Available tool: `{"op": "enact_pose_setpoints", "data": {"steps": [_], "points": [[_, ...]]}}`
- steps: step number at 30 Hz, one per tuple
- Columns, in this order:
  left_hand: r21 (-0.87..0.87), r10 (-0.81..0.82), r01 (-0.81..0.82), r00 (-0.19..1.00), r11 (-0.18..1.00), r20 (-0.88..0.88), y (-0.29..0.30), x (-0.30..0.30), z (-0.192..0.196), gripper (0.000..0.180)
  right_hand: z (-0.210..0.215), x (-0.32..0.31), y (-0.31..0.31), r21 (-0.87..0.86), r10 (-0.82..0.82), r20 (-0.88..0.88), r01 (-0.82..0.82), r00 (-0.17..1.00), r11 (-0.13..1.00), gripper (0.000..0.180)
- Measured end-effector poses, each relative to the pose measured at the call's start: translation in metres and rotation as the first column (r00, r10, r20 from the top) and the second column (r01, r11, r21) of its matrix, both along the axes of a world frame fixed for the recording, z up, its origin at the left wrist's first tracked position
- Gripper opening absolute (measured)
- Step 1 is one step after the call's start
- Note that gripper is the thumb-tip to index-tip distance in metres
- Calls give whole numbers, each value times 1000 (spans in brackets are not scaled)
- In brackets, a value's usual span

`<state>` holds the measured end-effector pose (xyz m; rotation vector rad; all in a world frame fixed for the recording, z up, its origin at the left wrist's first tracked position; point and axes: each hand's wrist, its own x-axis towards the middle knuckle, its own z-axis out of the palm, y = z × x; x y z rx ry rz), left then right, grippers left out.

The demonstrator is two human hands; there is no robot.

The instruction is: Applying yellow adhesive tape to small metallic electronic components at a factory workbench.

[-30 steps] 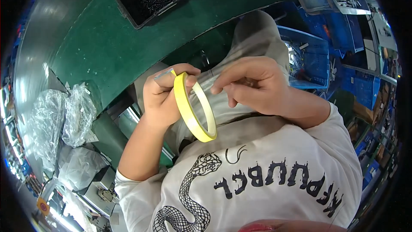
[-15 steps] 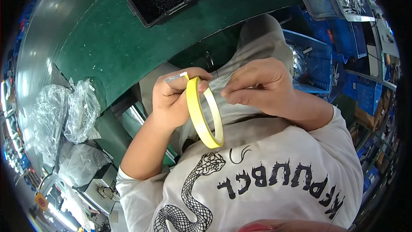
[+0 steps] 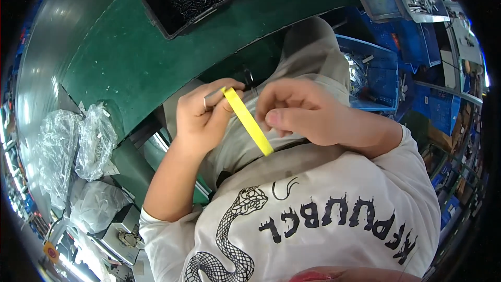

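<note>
My left hand (image 3: 201, 117) is closed, gripping a narrow roll of yellow tape (image 3: 248, 121) between thumb and fingers. The roll appears nearly edge-on and slants down to the right. From the same fingers a thin grey metal piece (image 3: 213, 94) sticks out to the left, its inner end meeting the top of the tape. Most of that piece is hidden. Just right of the roll hovers my right hand (image 3: 308, 112), fingers loosely curled and thumb apart from them, slightly blurred. Nothing shows in it.
A black bin (image 3: 169, 26) of small dark parts stands on the green table (image 3: 120, 62). Clear plastic bags (image 3: 96, 141) lie at the left, beside a small machine (image 3: 122, 237). Blue crates (image 3: 383, 75) with metal parts are at the right.
The tape roll has turned from showing its ring to nearly edge-on. My right hand has moved from a pinch to loosely spread fingers, nearer the roll.
</note>
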<state>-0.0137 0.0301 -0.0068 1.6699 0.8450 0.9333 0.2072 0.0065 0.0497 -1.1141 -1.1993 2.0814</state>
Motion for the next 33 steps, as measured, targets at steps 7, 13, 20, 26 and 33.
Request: {"op": "enact_pose_setpoints", "data": {"steps": [7,13,20,26,33], "points": [[269,238,-138,890,953,-389,6,2,6,20,-12,-9,4,-183,115,-63,-125,991,975,29],[422,266,-64,858,904,-440,6,3,6,21,-22,-7,2,-274,126,-92,-146,988,951,32],[441,253,-38,861,897,-441,6,2,2,22,-18,-7,-1,-236,104,-101,-126,989,964,29],[398,246,-65,872,915,-423,5,3,4,21,-13,-6,-4,-142,124,-84,-135,989,981,26],[346,229,-97,904,933,-362,4,4,2,19,-23,-6,-10,74,177,-87,-171,980,982,25]]}}
